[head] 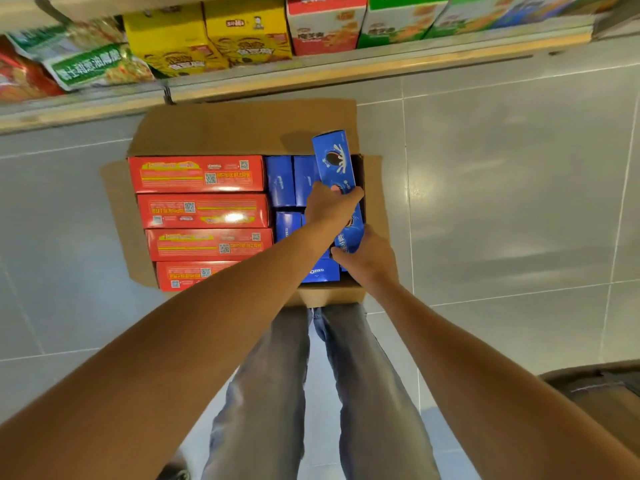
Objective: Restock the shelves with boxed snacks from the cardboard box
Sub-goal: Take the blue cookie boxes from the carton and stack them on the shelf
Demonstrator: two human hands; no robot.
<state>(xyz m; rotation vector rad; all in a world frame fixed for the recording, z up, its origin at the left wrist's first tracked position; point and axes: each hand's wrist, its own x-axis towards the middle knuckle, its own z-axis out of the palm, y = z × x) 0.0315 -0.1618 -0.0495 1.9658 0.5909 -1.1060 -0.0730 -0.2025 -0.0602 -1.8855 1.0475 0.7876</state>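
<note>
An open cardboard box (242, 129) sits on the tiled floor below the shelf. Several red snack boxes (195, 173) fill its left half and several blue cookie boxes (280, 181) its right half. My left hand (329, 206) grips a blue cookie box (334, 159) by its lower end, lifted above the others and pointing toward the shelf. My right hand (369, 256) grips a second blue cookie box (351, 233) at the carton's right side, just behind the first.
The bottom shelf (311, 69) runs along the top, holding yellow boxes (207, 36), a red box (323, 26), green boxes (398, 22) and bagged snacks (69, 60) at left. My legs stand behind the carton. A brown object (602, 393) lies at lower right.
</note>
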